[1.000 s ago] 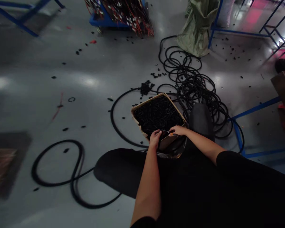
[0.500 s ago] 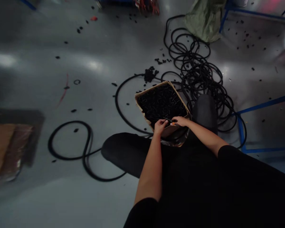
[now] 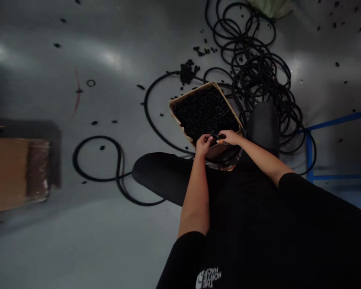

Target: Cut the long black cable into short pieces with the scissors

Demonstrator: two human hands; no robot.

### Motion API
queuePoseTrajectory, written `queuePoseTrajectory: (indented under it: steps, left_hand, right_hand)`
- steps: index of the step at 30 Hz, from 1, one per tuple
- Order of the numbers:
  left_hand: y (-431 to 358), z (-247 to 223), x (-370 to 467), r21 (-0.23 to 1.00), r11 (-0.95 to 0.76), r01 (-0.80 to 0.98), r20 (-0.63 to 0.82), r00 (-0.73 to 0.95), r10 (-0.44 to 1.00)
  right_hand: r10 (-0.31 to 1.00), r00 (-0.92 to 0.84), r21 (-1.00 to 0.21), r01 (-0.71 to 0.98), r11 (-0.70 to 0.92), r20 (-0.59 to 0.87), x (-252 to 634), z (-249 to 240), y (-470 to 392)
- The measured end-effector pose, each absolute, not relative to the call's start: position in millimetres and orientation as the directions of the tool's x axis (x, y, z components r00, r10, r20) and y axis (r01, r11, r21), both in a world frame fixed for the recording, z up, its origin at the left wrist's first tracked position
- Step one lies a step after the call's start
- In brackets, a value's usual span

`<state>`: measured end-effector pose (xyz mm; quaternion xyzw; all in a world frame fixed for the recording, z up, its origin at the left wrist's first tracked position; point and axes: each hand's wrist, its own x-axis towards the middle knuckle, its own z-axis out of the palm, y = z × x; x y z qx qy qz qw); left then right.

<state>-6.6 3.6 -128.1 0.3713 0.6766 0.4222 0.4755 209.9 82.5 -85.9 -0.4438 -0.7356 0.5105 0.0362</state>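
Observation:
In front of me, between my knees, a cardboard box [image 3: 177, 115] is heaped with short black tube pieces [image 3: 203, 108]. My right hand [image 3: 229, 137] is closed around an orange-handled cutting tool [image 3: 220, 141], whose thin dark end points left over the box's near edge. Just left of that tool, my left hand [image 3: 203, 144] is closed in a pinch at the same edge. What its fingers hold is too small and dark to make out. Both hands nearly meet at the tool's tip.
A long black hose [image 3: 258, 68] lies in tangled coils beyond and right of the box, with a loop [image 3: 75, 156] on the left floor. Loose black pieces [image 3: 188, 72] lie behind the box. Blue frame bars [image 3: 339, 120] stand at right, a cardboard stack [image 3: 7, 174] at left.
The view has tipped down and shifted, so the box and floor things sit higher in the picture. Both hands stay close together at the box's near edge, the tool still in my right hand.

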Motion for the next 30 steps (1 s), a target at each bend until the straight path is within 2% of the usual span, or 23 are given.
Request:
queuePoseTrajectory:
  steps: [4,9,11,15,18,24,30]
  left_hand:
    - [4,-123,-14,0.917,0.375,0.139,-0.332,-0.260,0.907]
    - [1,-121,-9,0.910,0.402,0.098,-0.390,-0.123,0.913]
    - [1,-122,-9,0.906,0.418,0.062,-0.405,-0.151,0.902]
    - [7,-126,-16,0.901,0.432,-0.044,-0.416,-0.371,0.830]
    - [11,-125,-24,0.890,0.431,-0.150,-0.450,-0.455,0.769]
    - [8,-117,-23,0.830,0.478,-0.289,-0.558,-0.408,0.723]
    - [5,-114,-6,0.802,0.520,-0.296,-0.596,-0.324,0.735]
  right_hand:
    - [0.698,-0.594,-0.772,0.629,0.092,-0.400,212,-85,81]
    - [0.671,-0.626,-0.773,0.623,0.124,-0.397,213,-87,79]
    - [0.675,-0.621,-0.759,0.636,0.137,-0.398,212,-87,81]
    - [0.686,-0.603,-0.718,0.675,0.168,-0.406,213,-88,84]
    - [0.664,-0.614,-0.686,0.698,0.205,-0.427,216,-90,82]
    - [0.627,-0.644,-0.633,0.716,0.295,-0.437,218,-87,77]
    - [0.611,-0.662,-0.626,0.709,0.323,-0.434,215,-78,76]
